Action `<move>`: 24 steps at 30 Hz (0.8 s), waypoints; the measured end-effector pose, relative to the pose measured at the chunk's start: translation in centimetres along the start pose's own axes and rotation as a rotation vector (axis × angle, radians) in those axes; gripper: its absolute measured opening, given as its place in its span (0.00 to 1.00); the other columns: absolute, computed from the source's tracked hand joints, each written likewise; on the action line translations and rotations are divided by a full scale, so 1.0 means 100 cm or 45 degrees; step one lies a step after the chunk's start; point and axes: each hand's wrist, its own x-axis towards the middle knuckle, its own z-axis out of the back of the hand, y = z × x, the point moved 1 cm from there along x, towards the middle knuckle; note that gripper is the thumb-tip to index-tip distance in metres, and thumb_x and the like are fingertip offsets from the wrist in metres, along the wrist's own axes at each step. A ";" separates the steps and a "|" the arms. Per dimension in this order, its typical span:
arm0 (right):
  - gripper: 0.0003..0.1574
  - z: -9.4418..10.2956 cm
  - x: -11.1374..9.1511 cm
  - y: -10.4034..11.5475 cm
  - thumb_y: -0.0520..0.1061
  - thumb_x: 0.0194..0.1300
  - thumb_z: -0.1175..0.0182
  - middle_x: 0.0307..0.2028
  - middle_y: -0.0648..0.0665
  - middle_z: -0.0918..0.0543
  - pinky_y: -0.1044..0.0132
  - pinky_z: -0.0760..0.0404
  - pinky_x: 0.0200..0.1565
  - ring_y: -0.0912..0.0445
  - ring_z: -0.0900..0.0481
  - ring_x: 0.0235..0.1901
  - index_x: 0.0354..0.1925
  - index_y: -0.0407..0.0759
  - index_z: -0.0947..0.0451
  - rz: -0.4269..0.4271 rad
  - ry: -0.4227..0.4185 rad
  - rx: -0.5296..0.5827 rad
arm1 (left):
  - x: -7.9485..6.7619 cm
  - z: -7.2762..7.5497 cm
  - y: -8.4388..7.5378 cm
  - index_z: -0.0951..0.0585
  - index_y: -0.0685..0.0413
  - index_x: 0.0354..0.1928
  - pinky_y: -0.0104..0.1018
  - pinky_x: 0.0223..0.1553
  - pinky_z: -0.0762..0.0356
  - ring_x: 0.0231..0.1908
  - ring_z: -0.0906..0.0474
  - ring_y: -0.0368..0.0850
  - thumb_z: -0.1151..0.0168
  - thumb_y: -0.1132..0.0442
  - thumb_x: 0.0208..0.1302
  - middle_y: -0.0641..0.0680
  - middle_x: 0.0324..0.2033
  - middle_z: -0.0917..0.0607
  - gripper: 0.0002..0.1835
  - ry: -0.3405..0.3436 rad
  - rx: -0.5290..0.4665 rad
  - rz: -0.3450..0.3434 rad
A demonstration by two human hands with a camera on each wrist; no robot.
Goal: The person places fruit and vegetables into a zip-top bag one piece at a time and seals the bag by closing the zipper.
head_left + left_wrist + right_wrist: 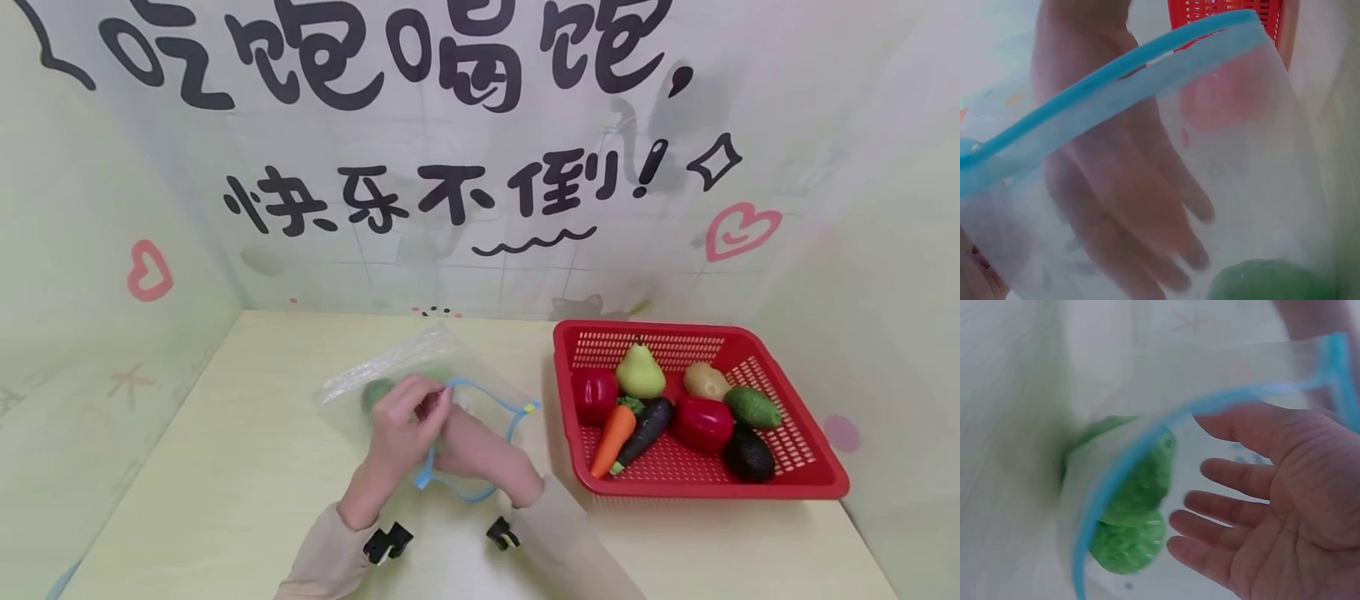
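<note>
Bag (401, 354): seen at the lower centre of the frame, set on the counter (187, 467), its clear film edged at the mouth with a blue strip.
Left hand (401, 425): the bag's blue edge is pinched between thumb and fingers, so the grip is clamped on the bag.
Right hand (1285, 512): held inside the bag's mouth with the grip apart, fingers extended (in the left wrist view they are seen through the film).
Green items (1129, 544): at least two are contained in the bag, just beside the right fingertips; their kind is blurred.
Red basket (720, 490): placed at the right of the frame, where a pear (641, 375), a carrot (615, 437), a cucumber (753, 408) and two glossy red pieces (703, 422) are held among others.
Wall lettering (457, 196): printed in black across the upper frame.
</note>
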 end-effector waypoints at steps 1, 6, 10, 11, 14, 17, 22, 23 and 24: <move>0.40 0.004 -0.007 0.000 0.35 0.56 0.39 0.63 0.36 0.33 0.66 0.35 0.62 0.49 0.34 0.61 0.65 0.30 0.42 0.006 0.000 0.013 | 0.000 0.000 0.000 0.22 0.63 0.24 0.23 0.17 0.31 0.16 0.31 0.42 0.43 0.70 0.58 0.53 0.18 0.25 0.06 -0.001 -0.008 0.008; 0.27 0.030 -0.045 0.001 0.41 0.60 0.38 0.51 0.42 0.21 0.66 0.26 0.54 0.53 0.23 0.50 0.57 0.35 0.29 0.001 -0.044 0.138 | 0.001 0.002 0.002 0.22 0.63 0.24 0.22 0.17 0.31 0.16 0.32 0.41 0.42 0.71 0.57 0.53 0.18 0.26 0.06 0.009 -0.020 0.024; 0.18 0.051 -0.075 -0.007 0.38 0.59 0.37 0.40 0.43 0.17 0.64 0.20 0.45 0.55 0.20 0.39 0.48 0.36 0.24 0.019 -0.205 0.262 | 0.001 0.001 0.003 0.22 0.63 0.23 0.21 0.17 0.31 0.16 0.31 0.41 0.42 0.71 0.57 0.53 0.17 0.25 0.06 0.005 -0.018 0.017; 0.16 0.056 -0.082 -0.011 0.37 0.58 0.36 0.39 0.43 0.17 0.63 0.19 0.43 0.55 0.19 0.38 0.46 0.36 0.24 0.011 -0.264 0.274 | 0.001 0.001 0.003 0.22 0.63 0.23 0.21 0.17 0.31 0.16 0.31 0.42 0.43 0.71 0.57 0.53 0.17 0.25 0.06 0.001 -0.020 0.014; 0.17 0.069 -0.101 -0.025 0.34 0.54 0.34 0.37 0.43 0.17 0.62 0.18 0.41 0.55 0.19 0.36 0.44 0.36 0.23 -0.115 -0.436 0.238 | 0.000 0.000 0.005 0.21 0.64 0.23 0.21 0.17 0.31 0.16 0.31 0.42 0.43 0.70 0.57 0.53 0.17 0.25 0.07 -0.005 -0.027 0.014; 0.22 0.079 -0.119 -0.042 0.34 0.51 0.30 0.39 0.44 0.19 0.60 0.18 0.41 0.55 0.21 0.38 0.46 0.38 0.24 -0.331 -0.528 0.135 | 0.000 0.000 0.005 0.21 0.64 0.23 0.21 0.17 0.31 0.16 0.31 0.42 0.43 0.70 0.58 0.53 0.17 0.25 0.07 -0.006 -0.035 0.019; 0.27 0.085 -0.141 -0.070 0.34 0.49 0.30 0.43 0.41 0.21 0.52 0.20 0.47 0.49 0.23 0.43 0.49 0.35 0.26 -0.582 -0.484 -0.013 | -0.001 -0.001 0.005 0.21 0.64 0.24 0.21 0.17 0.32 0.16 0.31 0.42 0.42 0.70 0.58 0.53 0.17 0.25 0.07 -0.003 -0.045 0.027; 0.27 0.085 -0.144 -0.074 0.34 0.49 0.30 0.44 0.40 0.22 0.51 0.21 0.47 0.47 0.24 0.45 0.49 0.34 0.27 -0.611 -0.462 -0.043 | -0.001 -0.001 0.005 0.21 0.64 0.24 0.21 0.16 0.32 0.16 0.31 0.42 0.42 0.70 0.58 0.53 0.17 0.25 0.07 -0.003 -0.047 0.024; 0.27 0.086 -0.145 -0.078 0.33 0.50 0.31 0.45 0.38 0.22 0.50 0.22 0.48 0.46 0.24 0.46 0.50 0.33 0.27 -0.638 -0.440 -0.073 | -0.001 -0.002 0.005 0.21 0.64 0.24 0.21 0.16 0.32 0.15 0.31 0.42 0.42 0.70 0.57 0.53 0.17 0.25 0.07 -0.003 -0.045 0.022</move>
